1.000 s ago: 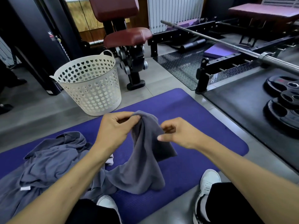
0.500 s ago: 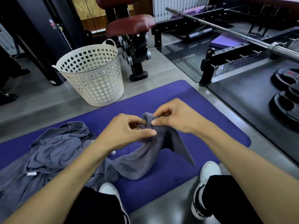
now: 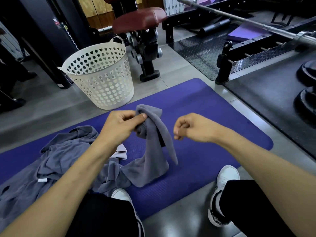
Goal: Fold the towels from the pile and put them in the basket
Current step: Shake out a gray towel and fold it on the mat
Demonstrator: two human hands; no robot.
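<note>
My left hand (image 3: 121, 125) grips the bunched top of a grey towel (image 3: 153, 151), which hangs down onto the purple mat (image 3: 213, 151). To the right of the towel my right hand (image 3: 191, 127) hovers with its fingers curled, holding nothing and apart from the cloth. A pile of grey towels (image 3: 56, 161) lies crumpled on the mat at the left, partly under my left forearm. The white perforated basket (image 3: 102, 79) stands upright on the floor just beyond the mat's far edge; I see no towel in it.
A red-padded gym bench on a black base (image 3: 145, 40) stands behind the basket. A barbell (image 3: 256, 24) and its rack run across the right, with weight plates (image 3: 307, 86) on a black mat. My knees and white shoes (image 3: 225, 177) are at the mat's near edge.
My right hand has let go of the towel and moved to the right. My left hand keeps the towel's top bunched, and the cloth now hangs in a narrow drape.
</note>
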